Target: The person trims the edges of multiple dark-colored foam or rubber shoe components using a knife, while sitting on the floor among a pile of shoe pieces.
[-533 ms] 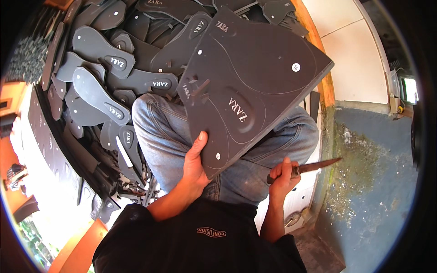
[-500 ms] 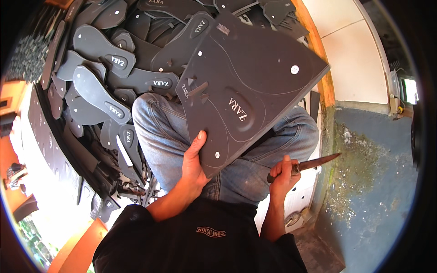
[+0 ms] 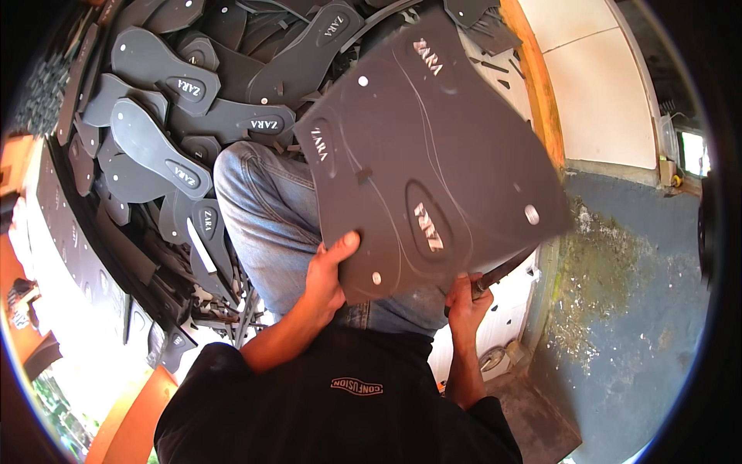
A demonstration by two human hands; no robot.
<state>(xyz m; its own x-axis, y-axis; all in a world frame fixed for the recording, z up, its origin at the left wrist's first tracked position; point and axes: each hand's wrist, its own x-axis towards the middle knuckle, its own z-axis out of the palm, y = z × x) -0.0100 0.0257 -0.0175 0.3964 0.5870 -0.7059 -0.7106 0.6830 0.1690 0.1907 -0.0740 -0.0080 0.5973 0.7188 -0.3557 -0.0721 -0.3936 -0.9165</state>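
Note:
My left hand grips the near left corner of a dark grey foam sheet, thumb on top and fingers underneath. Curved shoe-sole outlines, pressed ovals with pale lettering and small white round spots mark its face. The sheet is tilted above my lap, its right side blurred. One small dark scrap lies on it. In my right hand, closed round the handle, is a knife. Its dark blade points up and right, close below the sheet's near right edge; whether the two touch I cannot tell.
Many cut dark sole pieces lie heaped at the far left, with thin offcut strips beside my knee. More marked sheets are at the left. An orange-brown wooden edge and a stained blue-grey floor lie to the right.
The foam sheet has lifted and tilted, and most loose scraps are gone from its face. My right hand has moved slightly left, with the knife now near the sheet's edge.

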